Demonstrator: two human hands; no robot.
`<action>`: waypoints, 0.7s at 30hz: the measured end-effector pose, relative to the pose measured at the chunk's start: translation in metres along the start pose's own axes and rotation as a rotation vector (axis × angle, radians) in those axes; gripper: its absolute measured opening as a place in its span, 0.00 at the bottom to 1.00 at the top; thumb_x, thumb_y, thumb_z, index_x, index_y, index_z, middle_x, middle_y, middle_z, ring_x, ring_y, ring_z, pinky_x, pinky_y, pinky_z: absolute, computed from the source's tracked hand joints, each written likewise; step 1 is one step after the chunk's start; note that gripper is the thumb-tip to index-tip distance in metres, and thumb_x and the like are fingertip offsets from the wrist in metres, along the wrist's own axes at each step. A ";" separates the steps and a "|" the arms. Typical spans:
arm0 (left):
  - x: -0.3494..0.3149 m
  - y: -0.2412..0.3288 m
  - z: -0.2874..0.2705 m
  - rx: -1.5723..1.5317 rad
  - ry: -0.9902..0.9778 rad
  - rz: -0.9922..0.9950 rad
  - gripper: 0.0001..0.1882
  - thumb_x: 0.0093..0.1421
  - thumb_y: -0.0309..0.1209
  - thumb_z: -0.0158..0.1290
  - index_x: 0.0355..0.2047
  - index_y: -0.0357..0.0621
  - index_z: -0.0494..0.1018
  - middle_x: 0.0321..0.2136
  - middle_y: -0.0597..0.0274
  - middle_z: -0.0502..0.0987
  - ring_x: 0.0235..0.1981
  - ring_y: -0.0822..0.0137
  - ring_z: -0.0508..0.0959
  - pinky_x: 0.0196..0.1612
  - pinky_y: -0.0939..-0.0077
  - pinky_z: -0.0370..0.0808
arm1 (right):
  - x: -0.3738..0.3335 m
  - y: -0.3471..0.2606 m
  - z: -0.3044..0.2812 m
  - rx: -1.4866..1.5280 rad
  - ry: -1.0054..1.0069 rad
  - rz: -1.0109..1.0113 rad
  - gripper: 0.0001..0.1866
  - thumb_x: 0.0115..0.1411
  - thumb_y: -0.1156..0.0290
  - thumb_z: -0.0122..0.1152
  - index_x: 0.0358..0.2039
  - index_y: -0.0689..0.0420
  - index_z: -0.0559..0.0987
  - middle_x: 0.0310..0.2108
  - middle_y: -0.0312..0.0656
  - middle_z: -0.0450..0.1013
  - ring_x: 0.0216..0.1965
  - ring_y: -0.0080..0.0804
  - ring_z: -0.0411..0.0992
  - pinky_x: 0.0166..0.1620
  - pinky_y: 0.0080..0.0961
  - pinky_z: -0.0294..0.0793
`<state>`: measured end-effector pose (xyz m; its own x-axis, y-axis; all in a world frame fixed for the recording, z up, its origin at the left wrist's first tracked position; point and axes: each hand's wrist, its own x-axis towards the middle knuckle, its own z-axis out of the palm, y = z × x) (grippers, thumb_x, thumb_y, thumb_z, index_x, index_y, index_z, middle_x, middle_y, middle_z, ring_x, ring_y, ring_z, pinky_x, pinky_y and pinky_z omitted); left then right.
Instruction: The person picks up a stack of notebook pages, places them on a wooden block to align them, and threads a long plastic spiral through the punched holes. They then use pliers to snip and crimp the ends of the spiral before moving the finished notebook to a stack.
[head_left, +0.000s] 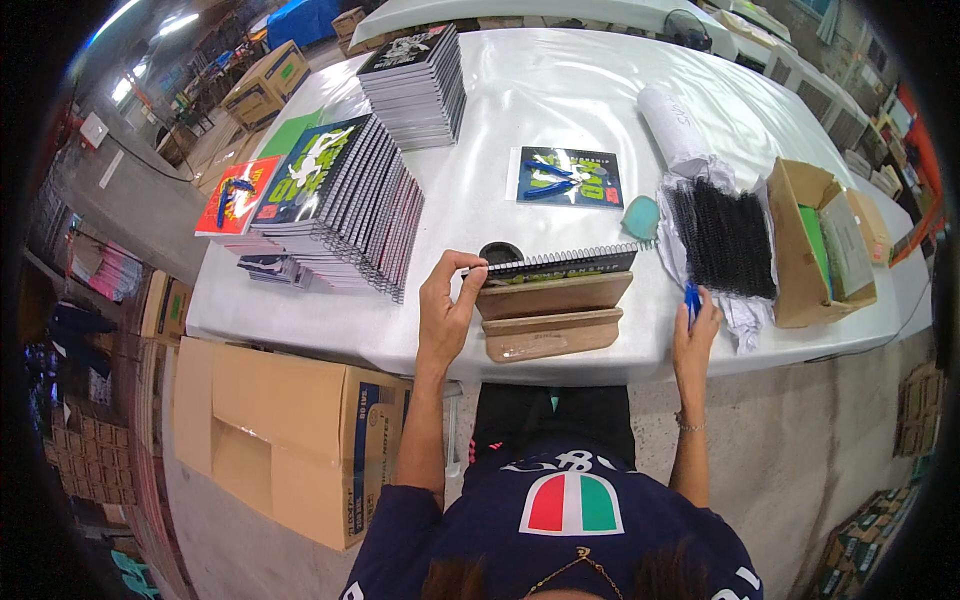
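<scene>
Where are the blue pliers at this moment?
In the head view, the blue pliers lie on a notebook at the table's middle, beyond the wooden stand, left of the black coils.

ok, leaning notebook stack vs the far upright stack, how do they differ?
The leaning stack has slumped sideways so its spiral edges fan out toward the table edge; the far stack stands square. The leaning stack has a green and blue cover on top; the far stack has a black and white one. The leaning stack lies nearer the left hand, and the far stack sits further back on the white table. Both are spiral-bound notebooks.
</scene>
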<state>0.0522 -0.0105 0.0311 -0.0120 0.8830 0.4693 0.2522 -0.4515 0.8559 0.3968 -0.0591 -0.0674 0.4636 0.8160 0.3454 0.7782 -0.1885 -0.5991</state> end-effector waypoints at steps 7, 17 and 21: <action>-0.003 -0.011 -0.006 0.107 -0.020 -0.102 0.10 0.63 0.31 0.53 0.34 0.35 0.73 0.31 0.58 0.79 0.31 0.70 0.76 0.38 0.77 0.71 | -0.037 -0.150 -0.045 0.547 -0.159 -0.226 0.33 0.56 0.73 0.63 0.62 0.61 0.64 0.51 0.50 0.62 0.53 0.40 0.64 0.55 0.35 0.65; -0.005 -0.009 -0.004 -0.158 -0.003 -0.130 0.06 0.64 0.25 0.51 0.37 0.34 0.75 0.34 0.59 0.80 0.34 0.76 0.76 0.40 0.81 0.73 | -0.069 -0.212 -0.013 0.714 -0.345 -0.527 0.33 0.49 0.74 0.68 0.58 0.57 0.71 0.48 0.51 0.63 0.49 0.47 0.68 0.51 0.35 0.70; -0.004 -0.005 -0.001 -0.182 0.028 -0.116 0.07 0.64 0.26 0.51 0.35 0.34 0.76 0.32 0.60 0.80 0.34 0.76 0.77 0.39 0.81 0.73 | -0.070 -0.212 -0.014 0.700 -0.320 -0.501 0.33 0.48 0.75 0.68 0.57 0.58 0.71 0.47 0.50 0.63 0.49 0.46 0.68 0.51 0.35 0.70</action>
<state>0.0496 -0.0120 0.0247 -0.0588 0.9277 0.3686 0.0683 -0.3647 0.9286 0.2051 -0.0836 0.0453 -0.0788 0.8451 0.5287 0.3739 0.5167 -0.7702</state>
